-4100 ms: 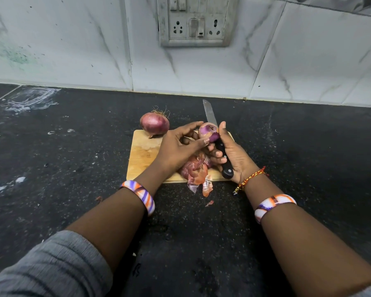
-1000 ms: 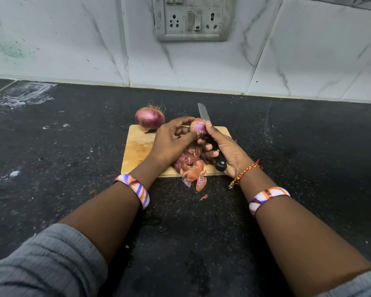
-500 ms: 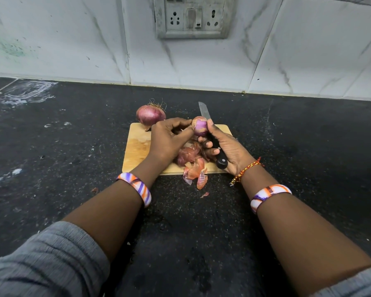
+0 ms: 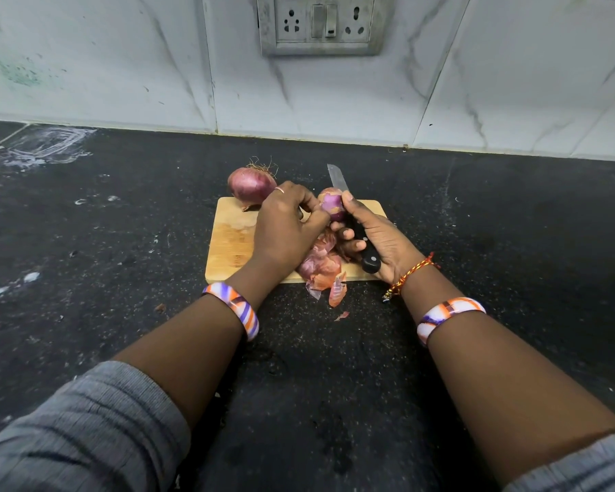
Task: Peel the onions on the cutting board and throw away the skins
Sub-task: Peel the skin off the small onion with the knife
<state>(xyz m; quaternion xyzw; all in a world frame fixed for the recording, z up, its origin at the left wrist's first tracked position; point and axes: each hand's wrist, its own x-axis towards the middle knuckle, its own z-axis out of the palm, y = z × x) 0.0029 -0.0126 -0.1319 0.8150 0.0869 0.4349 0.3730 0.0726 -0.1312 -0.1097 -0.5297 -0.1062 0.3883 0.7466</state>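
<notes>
A small, partly peeled purple onion [image 4: 331,204] is held above the wooden cutting board [image 4: 231,239] between both hands. My left hand [image 4: 284,225] grips its left side with curled fingers. My right hand [image 4: 377,239] holds a black-handled knife [image 4: 338,179], blade pointing away, with the thumb pressed on the onion's right side. A whole unpeeled red onion [image 4: 251,188] with dry roots sits at the board's far left corner. A heap of loose pink skins [image 4: 322,273] lies at the board's near edge, some spilling onto the counter.
The board lies on a black speckled counter [image 4: 121,243] with white smears at the left. A marble-look tiled wall [image 4: 121,65] with a switch-and-socket plate [image 4: 320,24] rises behind. One small skin scrap [image 4: 341,316] lies on the counter near the heap.
The left hand has rolled over the onion's left side, its back now facing up. The onion, knife and right hand stay in nearly the same place.
</notes>
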